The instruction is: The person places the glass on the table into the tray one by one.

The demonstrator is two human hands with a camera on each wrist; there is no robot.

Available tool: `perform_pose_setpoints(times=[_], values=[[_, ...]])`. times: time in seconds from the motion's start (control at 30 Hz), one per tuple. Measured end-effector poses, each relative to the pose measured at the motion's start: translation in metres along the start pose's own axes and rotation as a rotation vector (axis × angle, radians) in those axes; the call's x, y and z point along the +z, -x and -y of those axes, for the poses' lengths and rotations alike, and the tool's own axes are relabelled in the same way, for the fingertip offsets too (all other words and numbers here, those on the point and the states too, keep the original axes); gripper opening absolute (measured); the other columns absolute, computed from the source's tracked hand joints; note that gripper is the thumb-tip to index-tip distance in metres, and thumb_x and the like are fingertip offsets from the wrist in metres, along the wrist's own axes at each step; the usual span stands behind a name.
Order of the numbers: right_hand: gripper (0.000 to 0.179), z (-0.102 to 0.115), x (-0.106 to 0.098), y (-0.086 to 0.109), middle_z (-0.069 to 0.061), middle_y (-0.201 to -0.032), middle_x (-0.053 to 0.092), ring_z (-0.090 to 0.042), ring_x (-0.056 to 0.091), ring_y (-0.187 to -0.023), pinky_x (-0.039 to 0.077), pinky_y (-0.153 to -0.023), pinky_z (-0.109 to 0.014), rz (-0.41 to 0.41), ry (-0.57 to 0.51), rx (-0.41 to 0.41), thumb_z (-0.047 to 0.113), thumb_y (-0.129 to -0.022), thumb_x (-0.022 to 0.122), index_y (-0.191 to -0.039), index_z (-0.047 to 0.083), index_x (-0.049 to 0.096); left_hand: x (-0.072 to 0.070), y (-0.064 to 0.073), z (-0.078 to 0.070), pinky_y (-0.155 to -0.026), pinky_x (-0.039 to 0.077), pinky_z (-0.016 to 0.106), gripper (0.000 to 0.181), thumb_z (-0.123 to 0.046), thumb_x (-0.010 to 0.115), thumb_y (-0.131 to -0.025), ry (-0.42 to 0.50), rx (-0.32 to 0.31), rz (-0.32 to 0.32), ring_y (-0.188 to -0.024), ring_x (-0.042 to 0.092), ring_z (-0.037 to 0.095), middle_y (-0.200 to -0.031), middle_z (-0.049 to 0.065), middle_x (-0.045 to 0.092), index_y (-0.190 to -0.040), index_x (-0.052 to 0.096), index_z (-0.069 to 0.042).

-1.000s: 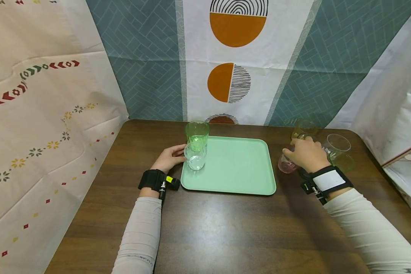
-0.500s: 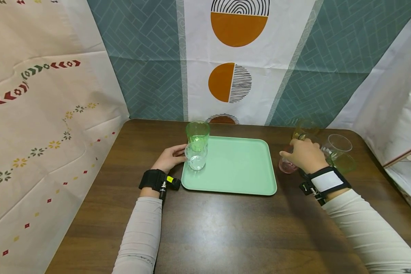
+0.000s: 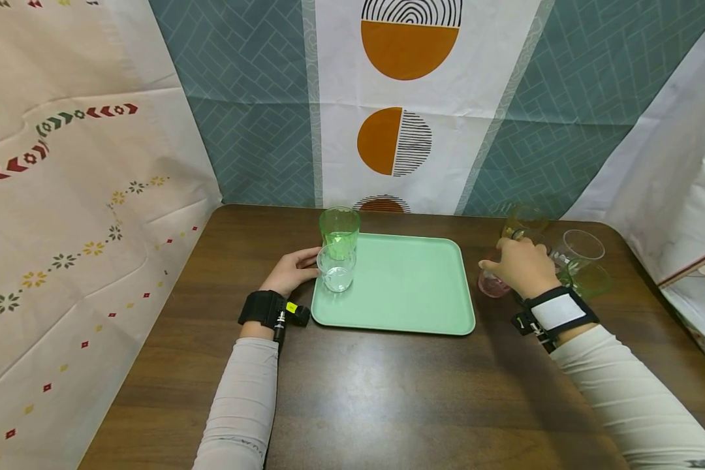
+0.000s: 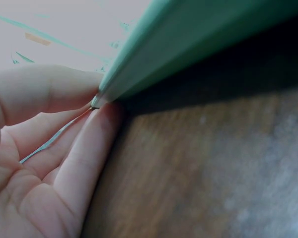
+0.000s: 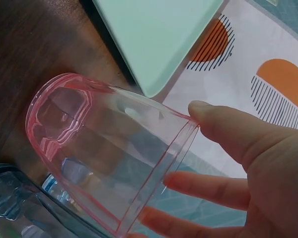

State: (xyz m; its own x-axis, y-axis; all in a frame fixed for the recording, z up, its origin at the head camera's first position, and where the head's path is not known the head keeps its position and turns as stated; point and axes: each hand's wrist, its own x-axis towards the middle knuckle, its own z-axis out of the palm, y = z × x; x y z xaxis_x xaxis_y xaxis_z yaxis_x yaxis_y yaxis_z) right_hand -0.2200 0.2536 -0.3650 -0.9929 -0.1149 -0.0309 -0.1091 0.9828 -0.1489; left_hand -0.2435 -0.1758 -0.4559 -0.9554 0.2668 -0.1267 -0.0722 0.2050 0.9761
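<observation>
A mint-green tray (image 3: 414,281) lies on the wooden table. My left hand (image 3: 288,274) pinches its left edge, the tray's rim (image 4: 139,59) between the fingertips in the left wrist view. On the tray's left side, a clear glass (image 3: 337,277) stands in front of a green glass (image 3: 336,224). Right of the tray stands a pink glass (image 3: 493,285), its top partly hidden under my right hand (image 3: 525,267). Seen from the right wrist, my thumb and fingers are spread across the mouth of the pink glass (image 5: 64,116), holding it at the rim.
Behind and beside my right hand are more glasses: an amber one (image 3: 525,219), a clear one (image 3: 583,247) and a greenish one (image 3: 593,279). A dark bluish glass (image 5: 20,193) is close beside the pink one. Patterned cloths (image 3: 258,130) hang around the table.
My right hand shifts very slightly left over the pink glass, the thumb reaching a little farther out. My left hand, the tray and the glasses stay put.
</observation>
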Motion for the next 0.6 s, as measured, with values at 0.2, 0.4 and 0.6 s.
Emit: perform_pose_setpoints(times=[0.2, 0.4, 0.6], values=[[0.064, 0.0006, 0.0030, 0.0012, -0.044, -0.110, 0.051, -0.064, 0.043, -0.092, 0.045, -0.063, -0.073, -0.006, -0.009, 0.024, 0.046, -0.087, 0.064, -0.121, -0.008, 0.057, 0.0001, 0.0002, -0.0003, -0.106, 0.041, 0.047, 0.056, 0.003, 0.063, -0.088, 0.008, -0.004, 0.004, -0.127, 0.048, 0.029, -0.139, 0.021, 0.050, -0.140, 0.044, 0.001], [0.062, 0.0016, 0.0042, 0.0030, -0.045, -0.112, 0.050, -0.066, 0.041, -0.092, 0.045, -0.063, -0.073, -0.023, -0.023, 0.005, 0.043, -0.088, 0.064, -0.121, -0.010, 0.055, 0.0001, 0.0006, -0.0019, -0.105, 0.041, 0.048, 0.056, 0.004, 0.062, -0.088, 0.017, 0.008, 0.022, -0.129, 0.045, 0.031, -0.141, 0.024, 0.048, -0.140, 0.043, 0.003], [0.057, 0.0060, 0.0034, 0.0039, -0.044, -0.112, 0.052, -0.067, 0.039, -0.094, 0.045, -0.063, -0.072, -0.042, -0.032, -0.007, 0.039, -0.087, 0.067, -0.115, -0.009, 0.058, -0.0001, -0.0021, 0.0029, -0.104, 0.043, 0.046, 0.056, 0.003, 0.062, -0.089, 0.006, 0.022, 0.021, -0.128, 0.046, 0.030, -0.141, 0.023, 0.048, -0.141, 0.042, 0.002]])
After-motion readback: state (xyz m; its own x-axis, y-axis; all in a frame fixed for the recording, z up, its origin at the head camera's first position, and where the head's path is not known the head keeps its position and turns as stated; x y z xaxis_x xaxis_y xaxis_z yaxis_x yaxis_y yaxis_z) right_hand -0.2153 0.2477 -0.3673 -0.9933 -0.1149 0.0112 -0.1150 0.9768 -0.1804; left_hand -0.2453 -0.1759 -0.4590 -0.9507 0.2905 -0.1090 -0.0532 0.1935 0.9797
